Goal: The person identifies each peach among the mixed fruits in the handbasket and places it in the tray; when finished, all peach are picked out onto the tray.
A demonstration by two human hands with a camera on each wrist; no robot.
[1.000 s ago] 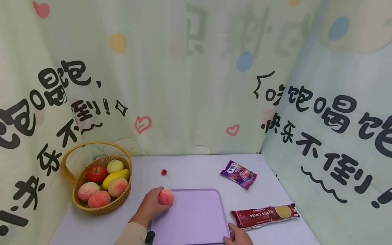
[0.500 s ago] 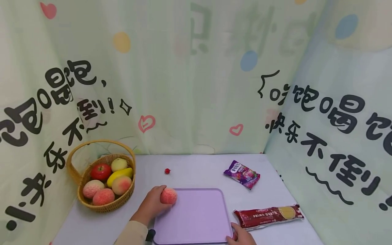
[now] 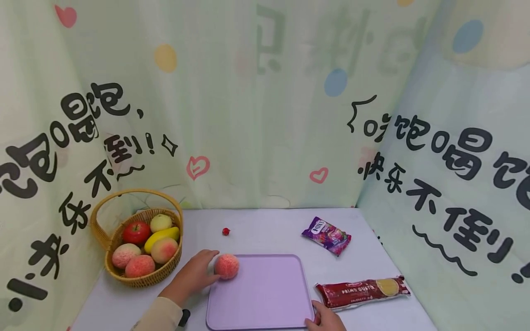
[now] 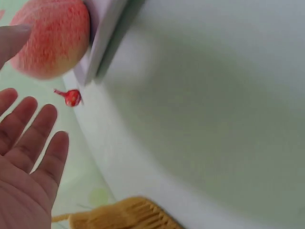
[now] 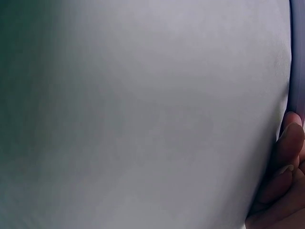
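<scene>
A pink-red peach (image 3: 227,266) sits on the far left corner of the purple tray (image 3: 261,299). Beside it, to the left, is my left hand (image 3: 193,276), fingers spread and palm turned toward the fruit. In the left wrist view the fingers of this hand (image 4: 33,148) are straight and apart from the peach (image 4: 52,38). At the tray's near right corner my right hand (image 3: 325,318) grips the edge, its thumb at the rim. The right wrist view shows its curled fingers (image 5: 288,143) against the tray's side (image 5: 298,57).
A wicker basket (image 3: 142,281) with several fruits stands at the left. A small red object (image 3: 225,231) lies behind the tray. To the right are a purple snack bag (image 3: 327,236) and a red spaghetti packet (image 3: 362,292). Printed curtains (image 3: 265,138) enclose the table.
My left hand has let go of the peach, spread its fingers and drawn back a little to the left. The peach stays on the tray's corner. My right hand keeps its place on the tray.
</scene>
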